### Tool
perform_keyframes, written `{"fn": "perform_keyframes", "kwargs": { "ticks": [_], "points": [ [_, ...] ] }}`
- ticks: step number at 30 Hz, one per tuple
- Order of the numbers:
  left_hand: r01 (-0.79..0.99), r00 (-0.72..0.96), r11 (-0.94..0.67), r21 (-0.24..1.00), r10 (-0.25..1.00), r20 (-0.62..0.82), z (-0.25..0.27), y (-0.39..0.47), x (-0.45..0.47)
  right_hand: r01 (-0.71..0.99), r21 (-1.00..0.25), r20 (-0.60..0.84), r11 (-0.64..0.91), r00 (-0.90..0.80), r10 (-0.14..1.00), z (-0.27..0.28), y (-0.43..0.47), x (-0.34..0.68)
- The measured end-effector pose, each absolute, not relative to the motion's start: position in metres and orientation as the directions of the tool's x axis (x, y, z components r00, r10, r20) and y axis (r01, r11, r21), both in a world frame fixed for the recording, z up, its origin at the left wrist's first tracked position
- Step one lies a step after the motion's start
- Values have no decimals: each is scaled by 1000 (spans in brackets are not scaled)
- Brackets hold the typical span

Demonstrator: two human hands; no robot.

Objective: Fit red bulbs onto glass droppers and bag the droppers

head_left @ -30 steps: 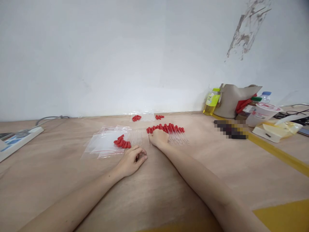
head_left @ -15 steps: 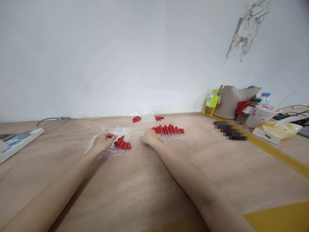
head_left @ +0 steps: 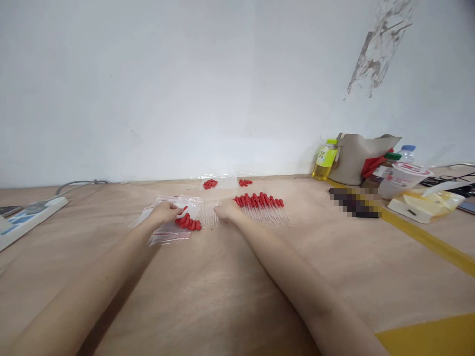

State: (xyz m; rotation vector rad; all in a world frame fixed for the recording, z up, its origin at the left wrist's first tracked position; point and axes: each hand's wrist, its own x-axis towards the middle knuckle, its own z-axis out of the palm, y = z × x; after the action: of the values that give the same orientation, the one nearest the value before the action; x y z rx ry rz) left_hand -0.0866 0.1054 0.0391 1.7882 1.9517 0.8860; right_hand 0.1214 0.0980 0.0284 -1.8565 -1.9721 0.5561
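Note:
My left hand [head_left: 167, 211] pinches a red rubber bulb [head_left: 184, 208] above the pile of red rubber bulbs [head_left: 188, 223], which lies on clear zip bags [head_left: 168, 238]. My right hand [head_left: 228, 210] has its fingers pressed together at the right end of a row of clear dropper tubes [head_left: 208, 213]; its fingertips hide whatever is between them. Just right of that hand, several droppers with red bulbs fitted [head_left: 261, 202] lie side by side, their clear tubes pointing toward me.
By the wall lies a clear bag [head_left: 225, 183] with small groups of red bulbs [head_left: 210, 184]. A power strip [head_left: 35, 217] is at left. On the right stand a yellow drink bottle [head_left: 325, 160], a grey-beige bag [head_left: 349, 155], a cup [head_left: 403, 180] and a yellow packet [head_left: 426, 203].
My left hand has moved slightly right to the bulb pile and closed on one red bulb, which is now lifted. My right hand has shifted slightly left along the tubes.

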Motion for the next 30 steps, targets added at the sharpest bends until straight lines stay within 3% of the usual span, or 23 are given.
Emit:
{"fn": "perform_keyframes", "kwargs": {
  "ticks": [3,6,9,12,21,30],
  "points": [
    [789,-127,-81,609,948,292,43,94,-86,824,-541,100,165,-132,986,33,82,148],
    [730,67,-352,586,890,450,36,73,-74,779,-561,210,280,-193,958,28,56,184],
    [613,267,-511,603,852,451,22,47,-52,621,-564,405,544,-366,838,15,27,215],
    [594,426,-611,524,791,439,8,25,-27,591,-468,515,657,-421,746,1,4,228],
    [512,506,-649,563,757,412,-10,11,-8,661,-286,557,694,-475,682,-14,-11,219],
    [514,496,-621,592,778,386,-8,8,-5,676,-241,557,697,-492,669,-17,-11,216]
  ]
}}
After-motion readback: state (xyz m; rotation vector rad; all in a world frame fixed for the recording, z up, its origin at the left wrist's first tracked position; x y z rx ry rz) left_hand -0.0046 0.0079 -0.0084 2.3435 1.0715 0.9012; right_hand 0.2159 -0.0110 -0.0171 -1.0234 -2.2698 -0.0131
